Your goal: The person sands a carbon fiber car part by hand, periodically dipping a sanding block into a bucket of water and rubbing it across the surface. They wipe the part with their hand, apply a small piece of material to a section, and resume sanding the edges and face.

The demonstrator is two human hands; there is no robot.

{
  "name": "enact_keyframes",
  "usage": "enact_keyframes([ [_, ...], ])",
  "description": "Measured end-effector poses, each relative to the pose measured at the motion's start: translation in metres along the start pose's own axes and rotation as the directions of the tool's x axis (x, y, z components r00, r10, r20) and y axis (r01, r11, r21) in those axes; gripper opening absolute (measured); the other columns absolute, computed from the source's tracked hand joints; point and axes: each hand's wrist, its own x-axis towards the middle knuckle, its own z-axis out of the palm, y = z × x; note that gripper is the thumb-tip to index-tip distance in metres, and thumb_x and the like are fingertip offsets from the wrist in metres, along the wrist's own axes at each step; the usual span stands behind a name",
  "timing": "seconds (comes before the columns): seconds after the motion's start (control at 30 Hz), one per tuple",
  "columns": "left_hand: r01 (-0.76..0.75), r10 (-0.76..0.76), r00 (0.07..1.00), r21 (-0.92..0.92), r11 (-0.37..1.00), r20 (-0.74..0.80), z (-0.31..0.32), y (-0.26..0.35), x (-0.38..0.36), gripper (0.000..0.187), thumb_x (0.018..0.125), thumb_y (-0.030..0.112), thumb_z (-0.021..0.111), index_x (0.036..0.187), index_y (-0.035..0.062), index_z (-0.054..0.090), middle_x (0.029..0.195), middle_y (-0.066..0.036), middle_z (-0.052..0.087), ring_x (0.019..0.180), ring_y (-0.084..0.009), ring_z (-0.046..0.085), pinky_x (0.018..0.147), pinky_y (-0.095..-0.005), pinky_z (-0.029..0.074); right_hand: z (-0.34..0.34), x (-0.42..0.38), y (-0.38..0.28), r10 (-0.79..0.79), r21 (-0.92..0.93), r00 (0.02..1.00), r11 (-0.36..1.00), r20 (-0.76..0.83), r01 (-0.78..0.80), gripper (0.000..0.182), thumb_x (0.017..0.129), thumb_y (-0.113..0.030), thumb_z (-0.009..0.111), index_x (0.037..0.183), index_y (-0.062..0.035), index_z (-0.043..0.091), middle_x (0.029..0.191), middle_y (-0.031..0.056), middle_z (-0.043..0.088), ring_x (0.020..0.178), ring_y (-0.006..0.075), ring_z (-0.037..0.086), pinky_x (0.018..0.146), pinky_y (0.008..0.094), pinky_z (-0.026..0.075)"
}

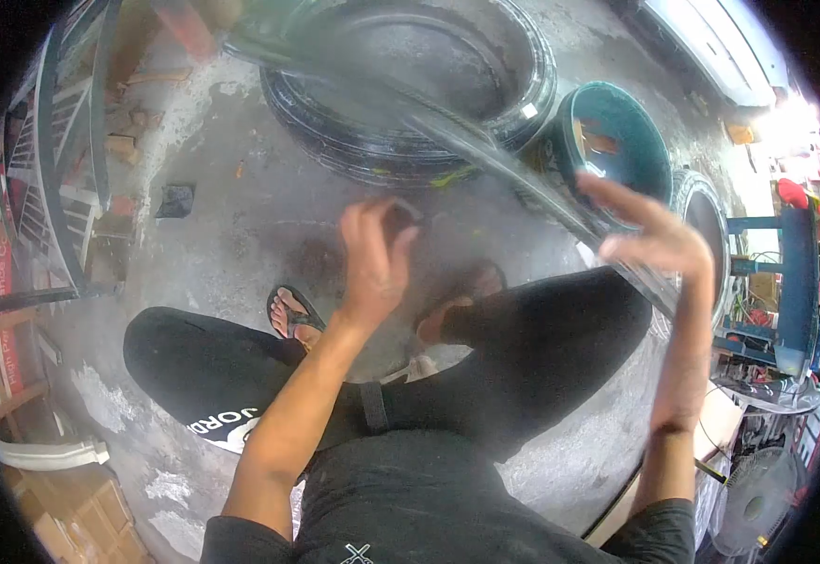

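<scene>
My left hand (372, 258) is raised over the floor between my knees, its fingers curled towards the thumb. Something dark shows between them, and I cannot tell what it is. To the right, my right hand (654, 235) is blurred by motion, with fingers and thumb spread apart. A long, glossy grey strip (523, 179) slants from the upper left down to the right, passing close by the right hand. Behind the strip, a large black tyre (382, 155) lies flat, partly covered by it.
A green bucket (631, 122) with liquid stands beside the tyre, and another tyre (706, 221) leans near my right knee. A metal frame (76, 197) rises at the left above cardboard (76, 508). A blue stand (795, 282) and a fan (757, 503) are at the right.
</scene>
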Motion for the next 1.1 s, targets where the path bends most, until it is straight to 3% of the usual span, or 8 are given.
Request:
enact_keyframes([
  [0.13,0.108,-0.109,0.994,-0.046,0.993,-0.013,-0.018,-0.008,0.008,0.035,0.104,0.01,0.066,0.134,-0.0038,0.054,0.125,-0.021,0.054,0.114,-0.0345,0.058,0.102,-0.0418,0.046,-0.05,0.045,0.064,0.371,0.046,0.926,0.929,-0.067,-0.368,0.062,0.107,-0.052,0.061,0.141,-0.0005,0.067,0.12,0.0216,0.075,0.106,0.0305,0.075,0.086,0.043,0.066],
  [0.2,0.163,-0.163,0.987,-0.044,0.986,0.009,-0.027,-0.007,0.024,0.031,0.103,0.008,0.066,0.131,-0.0022,0.057,0.121,-0.018,0.056,0.109,-0.0314,0.06,0.098,-0.0393,0.048,-0.046,0.082,0.22,0.471,0.13,0.872,0.864,0.132,-0.486,0.049,0.111,-0.043,0.056,0.121,0.002,0.073,0.099,0.0155,0.076,0.081,0.0244,0.076,0.067,0.0355,0.065],
  [0.27,0.209,-0.211,0.977,-0.056,0.976,-0.03,-0.035,-0.005,0.032,0.029,0.103,0.008,0.066,0.129,-0.0015,0.06,0.119,-0.016,0.057,0.108,-0.0295,0.06,0.096,-0.0381,0.048,-0.025,0.094,0.258,0.538,0.159,0.806,0.798,0.245,-0.581,0.044,0.111,-0.037,0.054,0.102,0.0016,0.073,0.09,0.0117,0.073,0.07,0.0252,0.074,0.061,0.0394,0.063],
  [0.57,0.282,-0.282,0.959,-0.008,0.959,-0.012,-0.056,-0.015,0.046,0.03,0.103,0.01,0.065,0.13,-0.0015,0.061,0.12,-0.015,0.059,0.11,-0.0274,0.06,0.098,-0.0371,0.048,0.006,0.112,0.33,0.721,0.414,0.629,0.498,0.29,-0.762,0.028,0.108,-0.025,0.054,0.115,-0.0036,0.07,0.086,0.0068,0.071,0.073,0.0194,0.071,0.06,0.0364,0.059],
  [0.73,0.426,-0.46,0.888,-0.369,0.826,-0.004,-0.05,0.013,0.076,0.033,0.108,0.018,0.062,0.134,-0.002,0.06,0.126,-0.017,0.059,0.119,-0.032,0.059,0.106,-0.0403,0.045,-0.033,0.095,0.254,0.469,0.962,0.864,0.099,0.181,-0.255,0.024,0.111,-0.023,0.051,0.115,-0.0036,0.065,0.092,0.0065,0.074,0.074,0.0172,0.072,0.063,0.0319,0.061],
  [0.9,-0.151,0.146,0.958,0.001,0.989,-0.248,-0.032,0.042,0.146,0.034,0.103,0.012,0.07,0.132,-0.0022,0.061,0.123,-0.018,0.058,0.112,-0.0346,0.06,0.101,-0.0429,0.048,-0.07,0.137,0.014,0.198,0.907,0.978,0.4,0.058,-0.135,0.037,0.112,-0.035,0.055,0.113,-0.0008,0.069,0.1,0.0122,0.074,0.088,0.0218,0.074,0.074,0.0351,0.064],
  [0.93,-0.21,0.236,0.937,0.125,0.97,-0.256,-0.025,0.046,0.154,0.031,0.103,0.011,0.068,0.131,-0.0014,0.062,0.121,-0.017,0.057,0.109,-0.0328,0.061,0.098,-0.0417,0.049,-0.068,0.154,-0.027,-0.112,0.831,0.974,0.547,0.195,-0.103,0.044,0.111,-0.04,0.056,0.115,0.001,0.07,0.102,0.0147,0.074,0.092,0.0236,0.075,0.084,0.0373,0.064],
  [1.1,-0.084,0.129,0.968,0.205,0.975,-0.215,0.011,0.064,0.123,0.045,0.095,0.008,0.066,0.137,-0.0012,0.053,0.128,-0.023,0.053,0.119,-0.0415,0.05,0.102,-0.0517,0.038,-0.035,0.172,-0.105,-0.041,0.612,0.937,0.767,0.346,-0.193,0.055,0.109,-0.047,0.059,0.11,0.0066,0.072,0.107,0.0225,0.076,0.098,0.0289,0.076,0.093,0.0385,0.062],
])
